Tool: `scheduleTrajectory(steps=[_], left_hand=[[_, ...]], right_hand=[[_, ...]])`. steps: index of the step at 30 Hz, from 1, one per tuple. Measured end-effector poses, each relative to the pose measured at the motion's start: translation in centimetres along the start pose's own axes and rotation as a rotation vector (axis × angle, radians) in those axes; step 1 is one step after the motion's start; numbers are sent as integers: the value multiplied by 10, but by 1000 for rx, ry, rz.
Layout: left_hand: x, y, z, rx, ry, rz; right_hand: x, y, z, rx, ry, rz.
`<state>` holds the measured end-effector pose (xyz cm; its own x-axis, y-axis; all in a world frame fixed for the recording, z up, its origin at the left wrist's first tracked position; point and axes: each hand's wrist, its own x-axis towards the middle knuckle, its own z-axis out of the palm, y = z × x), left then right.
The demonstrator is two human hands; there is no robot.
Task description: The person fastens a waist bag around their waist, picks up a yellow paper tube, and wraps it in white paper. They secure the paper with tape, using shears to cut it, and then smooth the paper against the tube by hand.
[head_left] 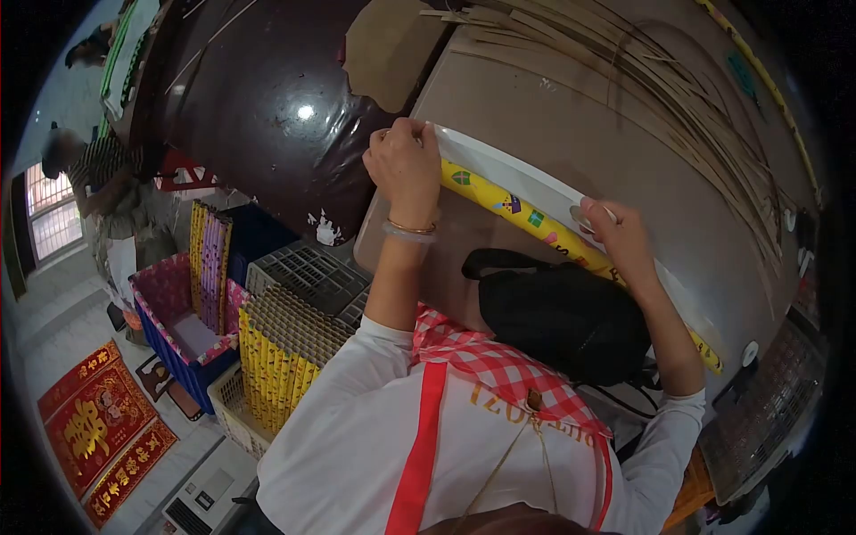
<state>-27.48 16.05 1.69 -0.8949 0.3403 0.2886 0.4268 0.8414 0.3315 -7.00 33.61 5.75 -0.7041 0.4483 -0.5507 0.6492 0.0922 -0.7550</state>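
A yellow patterned paper roll (517,214), with a white sheet edge (508,167) along its far side, lies slantwise on the brown table before me. My left hand (406,165) is closed at the roll's upper left end, its fingertips on the white edge. Farther right, my right hand (617,239) pinches a small round, pale object (581,219) against the white edge; what it is cannot be made out. A black bag (562,321) rests between the roll and my body.
Thin brown strips (660,98) lie across the table's far side. At left, a crate (234,406) holds several yellow tubes (267,374), beside a blue box (169,334) with more tubes. A person (102,169) is at the far left.
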Motion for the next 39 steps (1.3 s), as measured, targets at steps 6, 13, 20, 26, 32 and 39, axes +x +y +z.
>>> scheduleTrajectory(steps=[6,13,20,26,32,39], left_hand=[[-1,3,-1,21,14,19],[-2,3,2,20,25,25],[0,6,0,85,6,34],[3,6,3,110,-18,24],[3,8,2,151,-11,53],[4,8,3,165,5,80]], right_hand=[[0,-8,-1,41,1,88],[0,-4,-1,108,-23,67],[0,-4,-2,104,-36,60],[0,-5,-2,38,-7,74],[0,-4,-2,41,11,60],[-2,2,-4,-55,55,-21]])
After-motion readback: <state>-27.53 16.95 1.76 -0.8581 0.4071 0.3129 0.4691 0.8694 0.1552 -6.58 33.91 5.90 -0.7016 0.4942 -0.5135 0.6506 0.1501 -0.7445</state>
